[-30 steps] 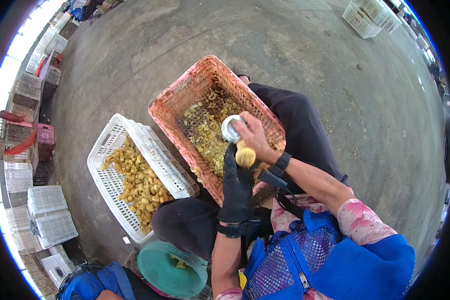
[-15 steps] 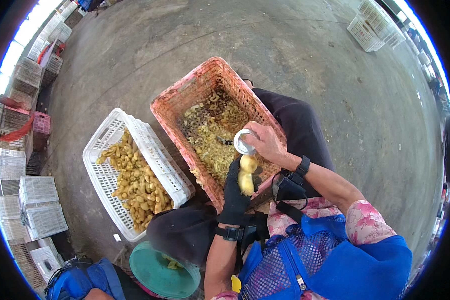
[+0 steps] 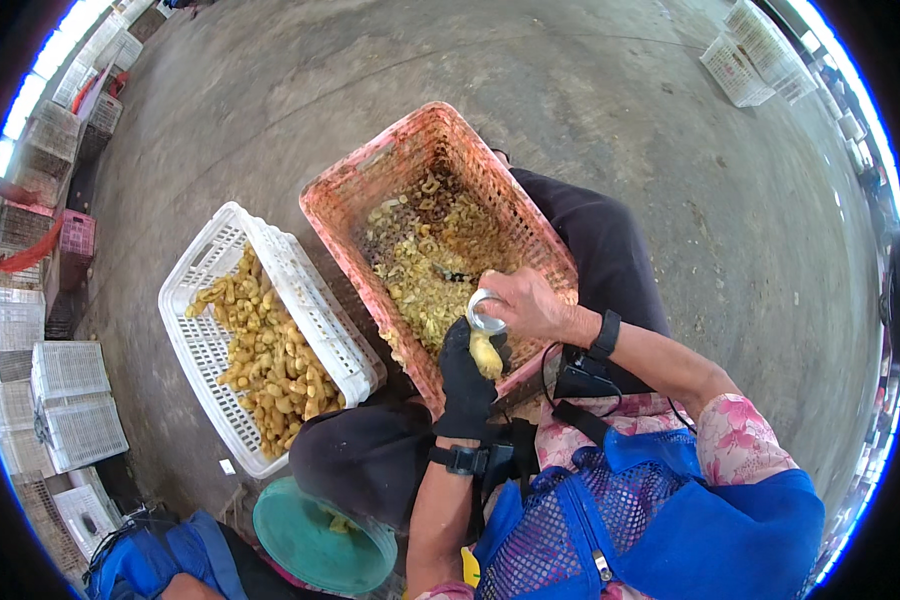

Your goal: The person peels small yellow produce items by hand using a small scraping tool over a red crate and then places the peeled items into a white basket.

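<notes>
My left hand (image 3: pixel 465 378), in a black glove, is closed round a smooth yellow knobby root (image 3: pixel 486 357) that looks like ginger, over the near end of a stained pink crate (image 3: pixel 335 190). My bare right hand (image 3: pixel 532 303) grips a silver metal ring (image 3: pixel 486 312), a scraper by its look, against the root's upper end. Yellow peelings and scraps (image 3: pixel 410 295) cover the bottom of the crate below. A small dark object (image 3: pixel 454 275) lies among them; its kind is unclear.
To the left, a white crate (image 3: pixel 305 305) holds a heap of similar yellow roots (image 3: pixel 270 350). Near my knee stands a green basin (image 3: pixel 315 550) with a few pieces inside. Stacked crates (image 3: pixel 78 400) line the left side. Another person's blue clothing (image 3: pixel 165 565) shows at lower left.
My right hand has brought the ring down over the upper part of the root, which now shows less of its length. My left hand stays closed round it.
</notes>
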Motion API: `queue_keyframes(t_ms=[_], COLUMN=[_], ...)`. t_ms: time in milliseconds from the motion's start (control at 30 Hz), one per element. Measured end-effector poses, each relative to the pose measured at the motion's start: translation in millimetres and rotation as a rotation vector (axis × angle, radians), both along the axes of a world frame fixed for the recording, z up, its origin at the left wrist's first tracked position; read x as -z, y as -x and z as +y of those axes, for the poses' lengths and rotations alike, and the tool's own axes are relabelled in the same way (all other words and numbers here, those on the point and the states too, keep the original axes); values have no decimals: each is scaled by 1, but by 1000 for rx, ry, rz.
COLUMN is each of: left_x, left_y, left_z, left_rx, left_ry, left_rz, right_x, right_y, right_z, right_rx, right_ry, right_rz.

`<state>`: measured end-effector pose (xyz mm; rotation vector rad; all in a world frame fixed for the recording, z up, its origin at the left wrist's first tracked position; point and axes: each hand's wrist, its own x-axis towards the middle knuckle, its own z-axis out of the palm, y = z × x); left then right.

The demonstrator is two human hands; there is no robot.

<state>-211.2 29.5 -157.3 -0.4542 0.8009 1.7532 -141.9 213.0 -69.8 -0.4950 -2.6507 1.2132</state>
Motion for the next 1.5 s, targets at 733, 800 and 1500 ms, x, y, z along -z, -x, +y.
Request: queue_keyframes(t_ms=[733, 800, 1500], left_x=[-18, -23, -21], left_y=[11, 9, 38], left_z=[-7, -5, -8], left_rx=[-293, -310, -331], left_ry=[-117, -114, -120], left_rz=[341, 340, 205], right_x=[6, 11, -6], right_y=[-18, -20, -60], right_z=[-38, -39, 9], right_rx=[231, 259, 231], right_ry=[661, 696, 928], right_rz=[-224, -268, -379])
